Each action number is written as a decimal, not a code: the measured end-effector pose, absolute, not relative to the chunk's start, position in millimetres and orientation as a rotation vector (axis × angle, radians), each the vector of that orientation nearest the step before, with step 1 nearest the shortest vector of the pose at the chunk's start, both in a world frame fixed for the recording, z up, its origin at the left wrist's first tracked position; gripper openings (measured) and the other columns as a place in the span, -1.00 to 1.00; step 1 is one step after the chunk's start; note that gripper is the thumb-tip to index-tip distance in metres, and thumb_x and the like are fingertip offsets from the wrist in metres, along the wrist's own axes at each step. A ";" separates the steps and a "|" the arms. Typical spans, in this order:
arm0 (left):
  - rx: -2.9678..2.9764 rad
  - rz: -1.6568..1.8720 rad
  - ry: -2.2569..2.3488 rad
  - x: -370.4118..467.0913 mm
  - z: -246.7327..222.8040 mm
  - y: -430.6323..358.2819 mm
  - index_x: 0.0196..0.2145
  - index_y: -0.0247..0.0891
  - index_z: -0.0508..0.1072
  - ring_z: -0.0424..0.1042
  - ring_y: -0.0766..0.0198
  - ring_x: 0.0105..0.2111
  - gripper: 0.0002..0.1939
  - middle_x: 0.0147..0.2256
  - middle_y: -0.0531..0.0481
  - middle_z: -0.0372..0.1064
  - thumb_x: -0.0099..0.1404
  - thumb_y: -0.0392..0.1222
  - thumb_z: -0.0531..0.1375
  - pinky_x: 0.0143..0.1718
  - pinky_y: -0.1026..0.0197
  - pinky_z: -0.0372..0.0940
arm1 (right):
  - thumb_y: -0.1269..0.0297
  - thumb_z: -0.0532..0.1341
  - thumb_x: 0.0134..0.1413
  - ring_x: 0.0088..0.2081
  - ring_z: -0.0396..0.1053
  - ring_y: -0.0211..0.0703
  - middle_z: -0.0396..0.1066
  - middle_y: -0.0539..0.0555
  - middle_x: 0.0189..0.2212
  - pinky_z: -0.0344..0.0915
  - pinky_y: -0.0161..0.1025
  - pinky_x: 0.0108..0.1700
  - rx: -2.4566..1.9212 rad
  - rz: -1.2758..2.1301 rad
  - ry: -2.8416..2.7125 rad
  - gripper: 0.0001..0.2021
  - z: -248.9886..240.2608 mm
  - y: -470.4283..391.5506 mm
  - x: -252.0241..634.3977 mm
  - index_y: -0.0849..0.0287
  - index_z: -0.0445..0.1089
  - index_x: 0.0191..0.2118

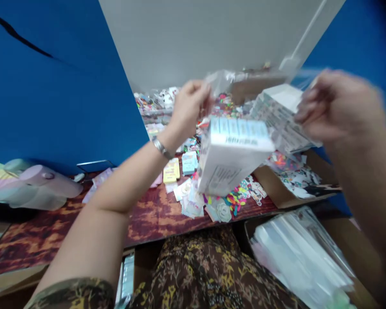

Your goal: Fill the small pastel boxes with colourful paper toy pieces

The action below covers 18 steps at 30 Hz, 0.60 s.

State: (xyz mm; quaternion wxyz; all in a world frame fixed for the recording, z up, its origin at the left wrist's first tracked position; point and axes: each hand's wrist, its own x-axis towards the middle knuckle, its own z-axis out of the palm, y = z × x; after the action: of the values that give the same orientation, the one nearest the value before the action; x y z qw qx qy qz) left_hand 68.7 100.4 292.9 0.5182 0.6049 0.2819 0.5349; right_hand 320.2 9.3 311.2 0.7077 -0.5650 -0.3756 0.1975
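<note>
Across back: grey wall (193,43) between blue panels (51,94), with dark strand (17,37) at upper left. Below, on mottled red-brown table (151,212): lavender container (49,181) at left, slim dark-edged device (95,165) near panel; toward middle, yellow pack (171,171) just beside light-blue pack (189,163). Farther right, bright small pieces (236,201), then open cardboard box (270,185) with printed cutouts (297,182) inside. At lower right, below table level, clear plastic sleeves (299,246) in pile.

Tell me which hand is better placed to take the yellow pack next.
Left, probably: the left hand is nearer the yellow pack, while the right hand is farther across. Both hold clear plastic, though.
</note>
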 end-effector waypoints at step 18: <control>1.129 1.252 0.455 51.4 266.3 111.5 -0.42 -0.27 0.49 0.34 0.46 -0.48 -0.78 -0.46 0.06 0.37 0.21 -0.05 0.30 -0.43 0.34 0.29 | 0.26 0.13 0.27 -0.21 0.42 -0.12 0.50 0.12 -0.18 0.21 -0.27 -0.38 -1.310 -0.938 -2.178 -0.80 309.7 67.8 193.7 0.11 0.46 -0.09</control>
State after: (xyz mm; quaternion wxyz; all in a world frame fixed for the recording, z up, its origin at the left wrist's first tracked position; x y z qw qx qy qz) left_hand 51.4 111.5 266.3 0.6427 0.4954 0.1996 0.5493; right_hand 193.7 67.8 309.7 0.2147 -0.4724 -0.7851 -0.3381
